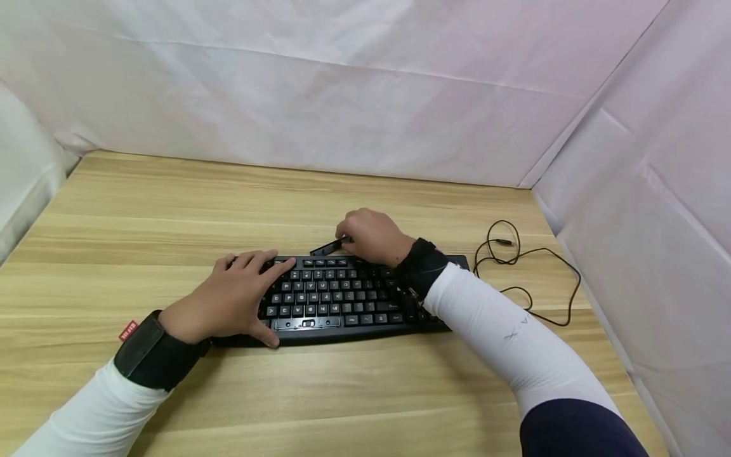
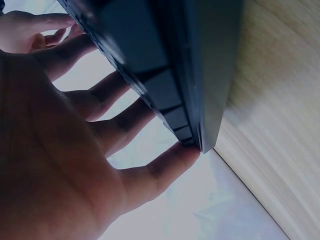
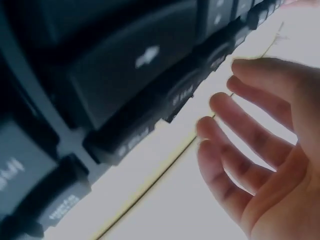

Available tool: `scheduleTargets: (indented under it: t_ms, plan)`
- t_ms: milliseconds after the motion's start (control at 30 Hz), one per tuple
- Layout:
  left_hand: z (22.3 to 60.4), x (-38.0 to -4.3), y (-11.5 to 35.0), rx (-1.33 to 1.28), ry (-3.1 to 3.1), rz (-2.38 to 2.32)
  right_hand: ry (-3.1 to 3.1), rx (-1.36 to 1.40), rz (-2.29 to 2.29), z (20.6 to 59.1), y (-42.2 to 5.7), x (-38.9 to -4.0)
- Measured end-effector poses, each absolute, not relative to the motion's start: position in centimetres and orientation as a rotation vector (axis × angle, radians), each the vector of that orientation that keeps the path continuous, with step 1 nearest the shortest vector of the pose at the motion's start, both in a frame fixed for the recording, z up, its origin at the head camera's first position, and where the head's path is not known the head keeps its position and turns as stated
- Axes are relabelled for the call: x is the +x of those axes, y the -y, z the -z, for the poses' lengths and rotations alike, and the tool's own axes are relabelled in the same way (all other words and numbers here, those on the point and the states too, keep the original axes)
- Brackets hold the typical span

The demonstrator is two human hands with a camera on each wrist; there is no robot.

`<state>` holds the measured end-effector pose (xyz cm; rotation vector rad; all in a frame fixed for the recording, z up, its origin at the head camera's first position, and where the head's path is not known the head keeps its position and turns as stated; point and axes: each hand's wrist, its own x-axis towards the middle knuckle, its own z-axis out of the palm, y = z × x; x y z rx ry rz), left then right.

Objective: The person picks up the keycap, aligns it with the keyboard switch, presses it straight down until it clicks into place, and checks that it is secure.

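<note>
A black keyboard (image 1: 320,298) lies on the table, its keys facing up. My left hand (image 1: 240,295) spreads over its left end, with the thumb on the near edge and the fingers along the far edge. In the left wrist view, the fingertips (image 2: 185,152) touch the keyboard's side. Behind the far edge, a narrow black strip (image 1: 325,248) slants up and right. My right hand (image 1: 374,236) reaches across the keyboard and pinches the strip's right end. In the right wrist view, the curled fingers (image 3: 215,130) hang beyond the keys; the strip does not show there.
A thin black cable (image 1: 571,279) lies in loops on the wooden table (image 1: 320,400), right of the keyboard. Its small plug (image 1: 504,242) rests inside a loop. White cloth (image 1: 320,95) hangs behind the table and along its right side.
</note>
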<state>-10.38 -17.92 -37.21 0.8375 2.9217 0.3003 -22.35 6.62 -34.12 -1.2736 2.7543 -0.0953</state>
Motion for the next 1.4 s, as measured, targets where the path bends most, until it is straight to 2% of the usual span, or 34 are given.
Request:
scheduleTargets:
  t_ms: [200, 800, 1100, 1400]
  plan:
    - [37.1, -10.4, 17.8, 0.853, -2.927, -0.292, -2.731, -1.180, -0.052, 34.5, -6.5, -23.3]
    - [37.0, -10.6, 17.4, 0.856, -2.911, -0.285, -2.766, -1.191, -0.048, 34.7, -7.3, -23.6]
    - [36.7, -10.7, 17.5, 0.860, -2.900, -0.282, -2.820, -1.259, 0.167, 34.3, -9.5, -21.4]
    - [36.7, -10.6, 18.0, 0.845, -2.907, -0.287, -2.736, -1.439, 0.211, 33.6, -8.7, -18.1]
